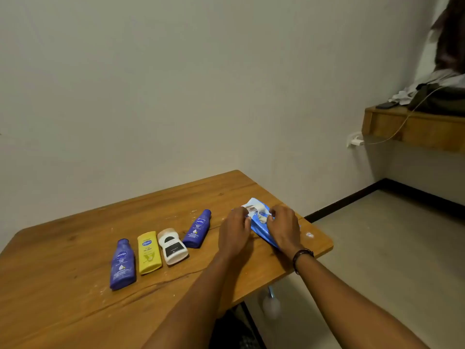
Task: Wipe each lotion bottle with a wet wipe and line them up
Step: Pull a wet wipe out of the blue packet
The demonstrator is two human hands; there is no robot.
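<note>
Several lotion bottles lie flat on the wooden table [75,311]: a blue bottle [122,264] at the left, a yellow bottle [148,252], a white bottle [172,246] with a black label, and a second blue bottle [198,229] further back. To their right lies a blue wet wipe pack [259,226]. My left hand [234,230] pinches the pack's near-left edge by its opening. My right hand [284,226] presses on the pack's right side, fingers at a bit of white wipe [261,218] showing in the opening.
The table's right edge [324,250] runs just beyond the pack, with tiled floor below. A wooden shelf [412,127] on the right wall carries clothes, a phone and a charger cable. White crumbs dot the tabletop. A wall stands close behind the table.
</note>
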